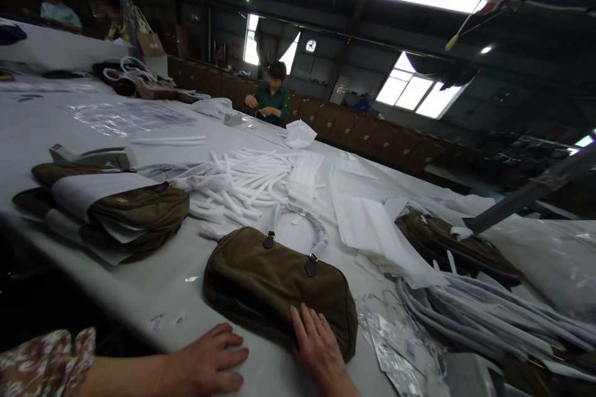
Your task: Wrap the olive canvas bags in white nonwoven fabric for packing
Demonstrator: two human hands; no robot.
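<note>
An olive-brown handbag point(274, 276) lies on the white table point(186, 298), its handle wrapped in clear plastic and pointing away from me. My right hand point(319, 344) rests on the bag's near right side with the fingers stretched out. Just left of the bag's near edge, my left hand point(209, 361) is over the tabletop, palm down, fingers apart and holding nothing. Dark leather tabs join the handle to the bag.
Stacked brown bags point(153, 211) lie left. White foam rods point(256, 173) and white sheets point(363, 223) lie beyond the handbag. Clear plastic packets point(400, 341) and wrapped straps point(484, 310) are at right. A person in green point(274, 99) works across the table.
</note>
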